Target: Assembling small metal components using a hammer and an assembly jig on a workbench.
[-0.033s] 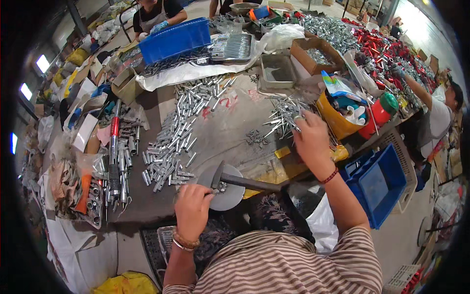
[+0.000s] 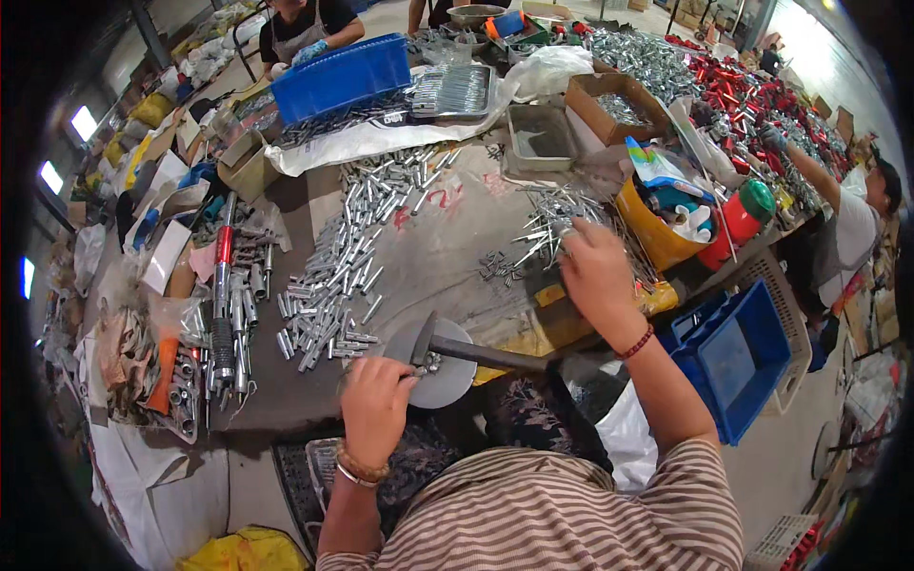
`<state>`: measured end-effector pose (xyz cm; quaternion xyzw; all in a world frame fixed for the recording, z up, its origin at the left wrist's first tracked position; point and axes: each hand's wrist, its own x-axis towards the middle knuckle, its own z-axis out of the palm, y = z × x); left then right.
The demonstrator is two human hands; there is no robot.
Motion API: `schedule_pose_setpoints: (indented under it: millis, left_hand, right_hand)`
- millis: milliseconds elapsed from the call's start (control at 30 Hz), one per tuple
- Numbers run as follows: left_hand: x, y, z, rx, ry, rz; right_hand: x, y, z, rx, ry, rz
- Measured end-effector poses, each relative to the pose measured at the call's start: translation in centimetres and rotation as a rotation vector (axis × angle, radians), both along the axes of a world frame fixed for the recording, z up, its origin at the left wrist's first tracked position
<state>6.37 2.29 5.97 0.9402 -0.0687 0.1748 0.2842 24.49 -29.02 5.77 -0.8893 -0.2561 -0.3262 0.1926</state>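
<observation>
My left hand is closed in a pinch at the left edge of a round grey metal plate. Whatever sits between its fingertips is too small to name. A hammer lies across the plate, head beside those fingers and dark handle pointing right. Small metal bits rest by the hammer head. My right hand reaches over a pile of thin metal rods, fingers bent together at its near edge; what they grip is hidden. Close by lies a small heap of short dark pins.
Metal sleeves spread across the left of the table. A yellow container and a red bottle with green cap stand right. Blue crates sit lower right. Beyond are a metal tray, a blue bin and co-workers.
My right hand has shifted slightly left and toward me at the rod pile, its fingers drawn closer together. My left hand and the hammer stay in place.
</observation>
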Motion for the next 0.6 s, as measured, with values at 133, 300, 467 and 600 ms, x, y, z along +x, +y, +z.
schedule_pose_setpoints:
  millis: [133, 300, 467, 600]
  left_hand:
    - [-0.3, -0.2, 0.0, 0.042, 0.008, 0.001]
    - [-0.6, -0.4, -0.8, 0.02, 0.017, 0.043]
    - [-0.8, -0.1, -1.5, 0.001, -0.024, 0.009]
    - [-0.9, -0.3, -1.1, -0.032, 0.0, 0.022]
  right_hand:
    - [1.2, 2.6, -0.9, -0.269, 0.067, 0.115]
    - [2.0, 3.9, -2.0, -0.487, 0.143, 0.154]
    - [1.0, 4.9, -1.8, -0.443, 0.205, 0.232]
    - [-1.7, 6.6, -1.3, -0.366, 0.32, 0.26]
